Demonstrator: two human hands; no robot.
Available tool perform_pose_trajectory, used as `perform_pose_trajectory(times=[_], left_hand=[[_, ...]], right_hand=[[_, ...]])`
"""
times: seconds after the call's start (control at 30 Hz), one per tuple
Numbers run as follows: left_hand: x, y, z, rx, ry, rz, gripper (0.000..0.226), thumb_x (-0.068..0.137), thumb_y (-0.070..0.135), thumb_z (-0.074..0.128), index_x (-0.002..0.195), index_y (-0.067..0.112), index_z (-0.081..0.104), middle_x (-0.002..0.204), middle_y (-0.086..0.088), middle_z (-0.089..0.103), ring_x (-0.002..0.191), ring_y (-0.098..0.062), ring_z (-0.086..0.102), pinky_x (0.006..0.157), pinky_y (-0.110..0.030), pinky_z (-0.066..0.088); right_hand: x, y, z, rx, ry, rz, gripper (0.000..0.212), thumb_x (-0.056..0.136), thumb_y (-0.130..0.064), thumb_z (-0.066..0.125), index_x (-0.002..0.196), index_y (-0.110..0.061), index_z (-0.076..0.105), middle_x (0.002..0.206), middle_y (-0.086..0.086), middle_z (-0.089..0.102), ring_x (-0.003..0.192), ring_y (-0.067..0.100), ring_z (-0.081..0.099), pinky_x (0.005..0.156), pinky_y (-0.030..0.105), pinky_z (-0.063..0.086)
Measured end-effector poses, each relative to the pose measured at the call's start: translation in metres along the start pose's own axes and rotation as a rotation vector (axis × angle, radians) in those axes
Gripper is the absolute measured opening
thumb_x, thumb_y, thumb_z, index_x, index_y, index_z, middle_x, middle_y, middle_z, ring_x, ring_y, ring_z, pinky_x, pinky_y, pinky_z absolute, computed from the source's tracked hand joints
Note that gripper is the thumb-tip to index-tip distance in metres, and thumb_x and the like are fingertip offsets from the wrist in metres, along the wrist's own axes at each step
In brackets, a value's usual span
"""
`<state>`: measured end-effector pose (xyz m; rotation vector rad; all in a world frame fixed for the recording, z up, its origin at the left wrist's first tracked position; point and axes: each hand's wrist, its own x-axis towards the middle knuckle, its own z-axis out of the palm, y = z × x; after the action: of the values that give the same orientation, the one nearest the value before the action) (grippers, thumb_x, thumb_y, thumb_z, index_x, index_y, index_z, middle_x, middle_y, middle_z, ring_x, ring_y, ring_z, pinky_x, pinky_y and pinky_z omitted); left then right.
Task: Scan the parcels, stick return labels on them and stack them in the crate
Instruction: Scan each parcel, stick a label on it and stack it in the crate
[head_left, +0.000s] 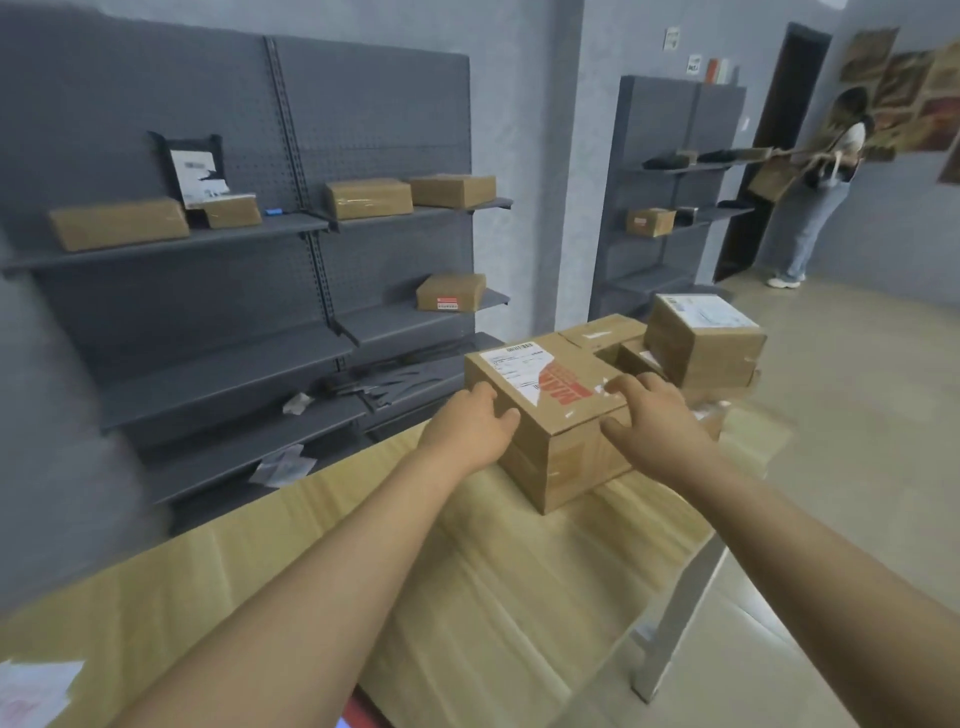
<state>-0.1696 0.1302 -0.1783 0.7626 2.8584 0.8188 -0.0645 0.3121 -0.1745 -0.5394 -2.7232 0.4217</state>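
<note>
A brown cardboard parcel with a white shipping label and a red printed patch on top sits on the cardboard-covered table. My left hand grips its near left top edge, thumb on the top face. My right hand holds the right side, fingers curled over the top edge and thumb on the side face. Behind it lie more parcels: a flat one and a taller box with a white label.
Grey shelving at the left holds several brown parcels. A second shelf unit stands further back. A person stands at the far right by a doorway. Paper labels lie at the table's near left corner.
</note>
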Motion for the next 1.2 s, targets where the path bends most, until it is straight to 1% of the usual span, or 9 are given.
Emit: perform_pose_trajectory(times=[0.13, 0.3, 0.53, 0.67, 0.77, 0.87, 1.0, 1.13, 1.2], left_hand=[[0.029, 0.006, 0.024, -0.161, -0.047, -0.206, 0.060, 0.093, 0.051, 0.046, 0.138, 0.011, 0.042, 0.136, -0.007, 0.053, 0.120, -0.025, 0.053, 0.081, -0.029, 0.040], [0.049, 0.023, 0.044, -0.402, -0.025, -0.361, 0.051, 0.093, 0.050, 0.048, 0.129, 0.014, 0.049, 0.124, -0.003, 0.061, 0.091, -0.018, 0.055, 0.070, -0.025, 0.039], [0.049, 0.036, 0.055, -0.530, 0.011, -0.423, 0.045, 0.091, 0.024, 0.055, 0.134, 0.011, 0.049, 0.125, -0.005, 0.063, 0.104, -0.026, 0.062, 0.076, -0.025, 0.043], [0.032, 0.024, 0.041, -0.532, 0.059, -0.461, 0.035, 0.089, 0.024, 0.058, 0.121, 0.013, 0.051, 0.117, -0.002, 0.064, 0.082, -0.014, 0.059, 0.059, -0.021, 0.042], [0.008, 0.011, 0.019, -0.506, 0.137, -0.530, 0.047, 0.087, 0.030, 0.059, 0.126, 0.010, 0.042, 0.111, -0.001, 0.059, 0.089, -0.018, 0.055, 0.066, -0.027, 0.044], [-0.025, -0.005, -0.009, -0.492, 0.234, -0.545, 0.037, 0.087, 0.031, 0.059, 0.113, 0.017, 0.038, 0.114, -0.001, 0.058, 0.094, -0.019, 0.054, 0.074, -0.028, 0.044], [-0.087, -0.036, -0.049, -0.471, 0.336, -0.581, 0.043, 0.088, 0.033, 0.059, 0.120, 0.014, 0.037, 0.123, -0.002, 0.059, 0.096, -0.018, 0.056, 0.067, -0.027, 0.044], [-0.161, -0.070, -0.086, -0.442, 0.408, -0.672, 0.055, 0.085, 0.036, 0.059, 0.130, 0.010, 0.041, 0.122, -0.003, 0.061, 0.109, -0.024, 0.060, 0.091, -0.038, 0.051], [-0.200, -0.084, -0.101, -0.454, 0.429, -0.691, 0.055, 0.081, 0.036, 0.059, 0.130, 0.013, 0.047, 0.123, -0.003, 0.063, 0.109, -0.025, 0.062, 0.094, -0.042, 0.051]], right_hand=[[0.040, 0.028, 0.012, 0.005, -0.036, 0.003, 0.047, 0.092, -0.035, 0.050, 0.135, -0.016, 0.045, 0.137, 0.013, 0.041, 0.127, 0.033, 0.033, 0.102, 0.041, 0.034], [0.084, 0.051, 0.024, 0.057, -0.182, 0.007, 0.053, 0.091, -0.041, 0.050, 0.134, -0.011, 0.041, 0.134, 0.018, 0.045, 0.127, 0.037, 0.037, 0.104, 0.041, 0.033], [0.104, 0.055, 0.036, 0.177, -0.255, 0.048, 0.062, 0.082, -0.047, 0.062, 0.123, -0.003, 0.049, 0.120, 0.019, 0.053, 0.105, 0.035, 0.054, 0.081, 0.035, 0.041], [0.097, 0.039, 0.036, 0.237, -0.243, -0.012, 0.050, 0.079, -0.046, 0.065, 0.106, -0.005, 0.056, 0.118, 0.018, 0.054, 0.104, 0.033, 0.054, 0.078, 0.032, 0.040], [0.085, 0.010, 0.032, 0.285, -0.241, -0.078, 0.060, 0.079, -0.048, 0.067, 0.117, -0.003, 0.054, 0.124, 0.019, 0.051, 0.109, 0.034, 0.053, 0.087, 0.036, 0.044], [0.066, -0.029, 0.029, 0.348, -0.224, -0.166, 0.067, 0.079, -0.048, 0.067, 0.126, -0.004, 0.050, 0.128, 0.017, 0.050, 0.114, 0.032, 0.051, 0.093, 0.038, 0.044], [0.025, -0.092, 0.028, 0.404, -0.233, -0.260, 0.073, 0.078, -0.049, 0.068, 0.132, -0.008, 0.043, 0.131, 0.014, 0.046, 0.117, 0.030, 0.048, 0.093, 0.037, 0.040], [-0.029, -0.155, 0.032, 0.472, -0.269, -0.339, 0.070, 0.078, -0.048, 0.070, 0.128, -0.006, 0.044, 0.126, 0.015, 0.046, 0.116, 0.032, 0.047, 0.094, 0.038, 0.039], [-0.057, -0.184, 0.034, 0.495, -0.291, -0.376, 0.071, 0.077, -0.048, 0.070, 0.128, -0.006, 0.044, 0.125, 0.015, 0.045, 0.116, 0.032, 0.047, 0.095, 0.039, 0.039]])
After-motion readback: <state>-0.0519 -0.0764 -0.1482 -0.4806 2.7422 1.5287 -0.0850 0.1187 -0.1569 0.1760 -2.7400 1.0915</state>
